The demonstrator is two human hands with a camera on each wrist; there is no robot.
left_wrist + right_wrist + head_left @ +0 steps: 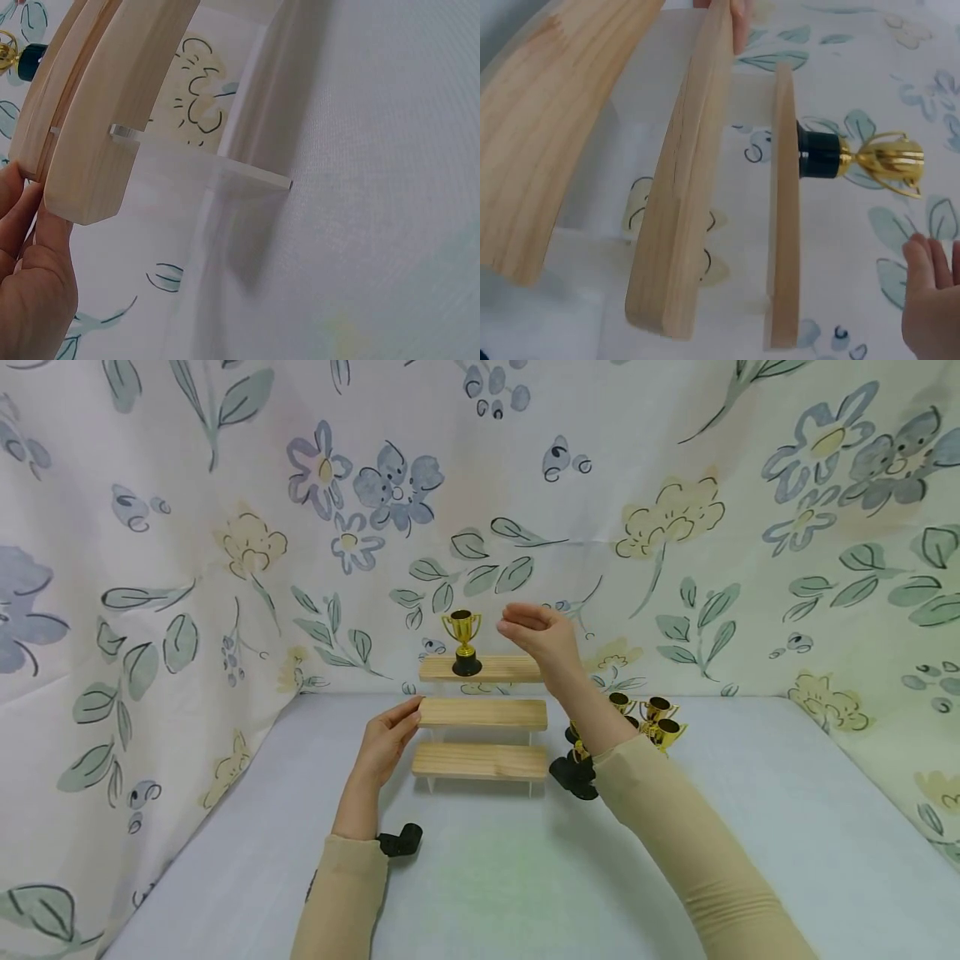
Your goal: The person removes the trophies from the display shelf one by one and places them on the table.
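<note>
A small gold trophy cup (463,631) with a black base stands upright on the top step of a three-tier wooden display stand (480,714). My left hand (382,747) holds the left end of the middle step, its fingertips against the plank's edge. In the right wrist view, my right hand (934,300) is beside the trophy (889,159), apart from it, with fingers extended together and nothing held. Several more gold trophies (666,732) with black bases cluster right of the stand, partly hidden behind my right forearm.
The stand has clear legs and rests on a white cloth-covered table (480,877). A floral curtain (600,468) hangs behind and along the sides. A black wrist-worn device (401,840) sticks out beside my left sleeve, another (573,777) beside my right.
</note>
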